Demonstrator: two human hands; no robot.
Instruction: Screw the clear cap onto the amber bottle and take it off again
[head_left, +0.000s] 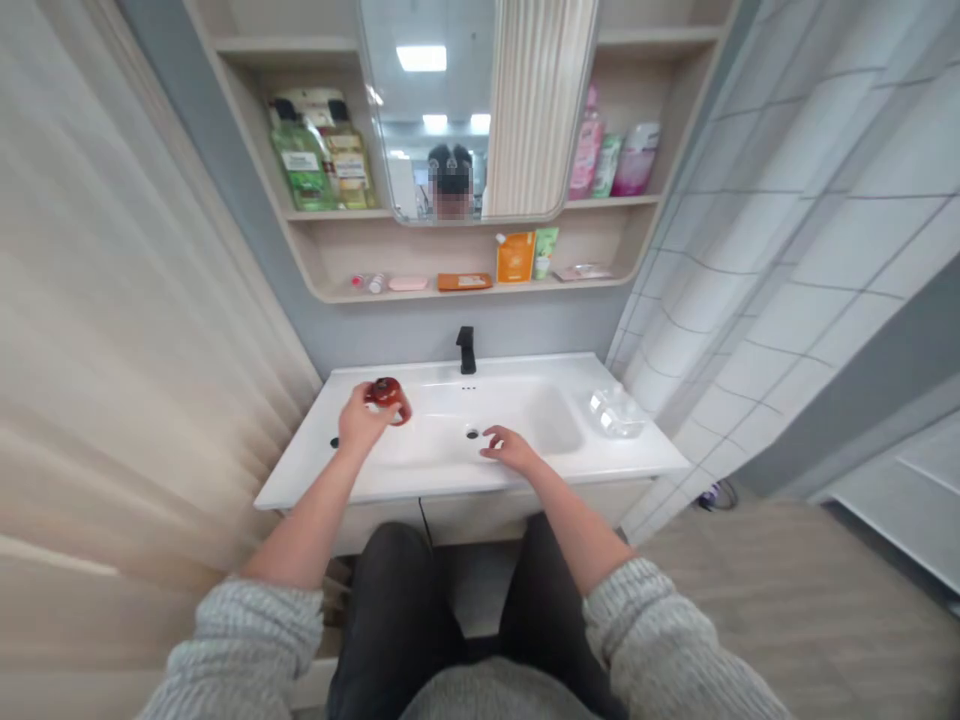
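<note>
Head view: The left hand (361,422) grips a glossy, rounded, dark red container (388,392) above the left side of the smooth white basin (551,410). The container's top faces up and toward the camera; its long axis is unclear. The right hand (511,450), empty, fingers loosely curled, hovers near the drain (472,434). An angular black faucet (466,350) stands at the far edge; a clear box (616,412) sits right.

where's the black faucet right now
In the head view, the black faucet stands at the back edge of the white sink, near its middle, below the orange pouch on the shelf and beyond both hands.
</note>
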